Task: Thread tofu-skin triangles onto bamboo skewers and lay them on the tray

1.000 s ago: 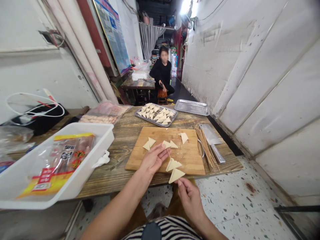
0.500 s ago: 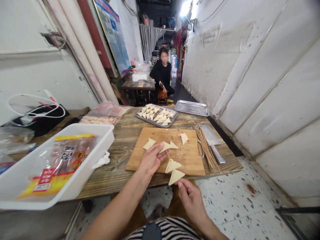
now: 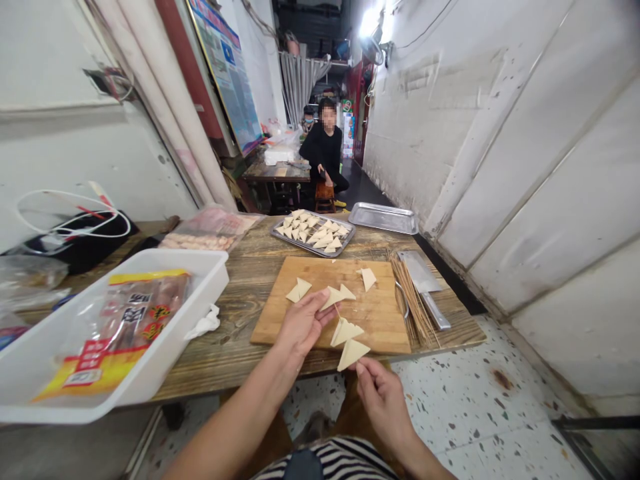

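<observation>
Wooden skewer (image 3: 338,311) points forward-left, right fingers (image 3: 367,381) pinching its near end, left fingers (image 3: 316,301) a triangle (image 3: 333,297).

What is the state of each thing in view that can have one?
Two pale triangles: threaded on skewer
Right hand: pinching skewer's end
Cleaver: lying flat, unheld
Loose skewers: bunched
Left metal tray: loaded with triangles
Lamp: lit
Printed package: lying in white tub; seal unclear

We note pale cream triangular pieces (image 3: 347,331), matt and smooth; tan rectangular wooden cutting board (image 3: 380,317), smooth; brown plank table (image 3: 240,303), grained wood; white rectangular tub (image 3: 170,341), smooth plastic; silver rectangular metal tray (image 3: 384,218), glossy; thin brown wooden skewers (image 3: 414,303), matt
</observation>
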`<state>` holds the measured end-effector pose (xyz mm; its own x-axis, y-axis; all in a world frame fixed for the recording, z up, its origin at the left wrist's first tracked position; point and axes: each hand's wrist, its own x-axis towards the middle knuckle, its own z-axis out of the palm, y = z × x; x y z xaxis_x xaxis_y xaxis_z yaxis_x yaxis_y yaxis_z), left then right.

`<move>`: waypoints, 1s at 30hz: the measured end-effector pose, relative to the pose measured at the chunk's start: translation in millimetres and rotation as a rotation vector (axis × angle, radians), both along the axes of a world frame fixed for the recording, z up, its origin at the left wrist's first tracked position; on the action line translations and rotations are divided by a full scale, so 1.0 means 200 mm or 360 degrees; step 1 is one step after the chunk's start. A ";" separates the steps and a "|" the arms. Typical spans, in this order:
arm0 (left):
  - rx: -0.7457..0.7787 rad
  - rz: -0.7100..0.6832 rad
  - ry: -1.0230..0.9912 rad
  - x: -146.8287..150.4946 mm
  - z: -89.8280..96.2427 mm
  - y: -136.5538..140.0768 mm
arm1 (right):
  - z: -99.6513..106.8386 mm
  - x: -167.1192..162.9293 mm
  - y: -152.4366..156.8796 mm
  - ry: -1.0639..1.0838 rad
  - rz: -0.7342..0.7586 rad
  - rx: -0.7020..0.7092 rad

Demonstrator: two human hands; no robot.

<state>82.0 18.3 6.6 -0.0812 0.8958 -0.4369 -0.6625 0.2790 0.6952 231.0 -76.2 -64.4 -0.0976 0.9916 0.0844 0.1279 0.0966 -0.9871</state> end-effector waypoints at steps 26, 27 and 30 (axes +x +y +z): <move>-0.0089 0.0003 -0.0032 0.03 -0.07 0.02 | -0.02 -0.04 0.09 -0.0151 -0.0045 0.0122; -0.0087 0.0016 -0.0048 0.02 -0.08 0.03 | -0.01 -0.04 0.09 -0.0210 -0.0058 0.0167; -0.0054 0.0099 -0.0087 -0.01 -0.09 0.06 | 0.01 -0.01 0.11 -0.0453 -0.0026 0.0308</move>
<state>80.3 30.6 -11.3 -0.1117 0.8743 -0.4723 -0.7160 0.2588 0.6484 228.2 -55.1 -62.6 -0.1287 0.9616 0.2425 0.3985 0.2741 -0.8753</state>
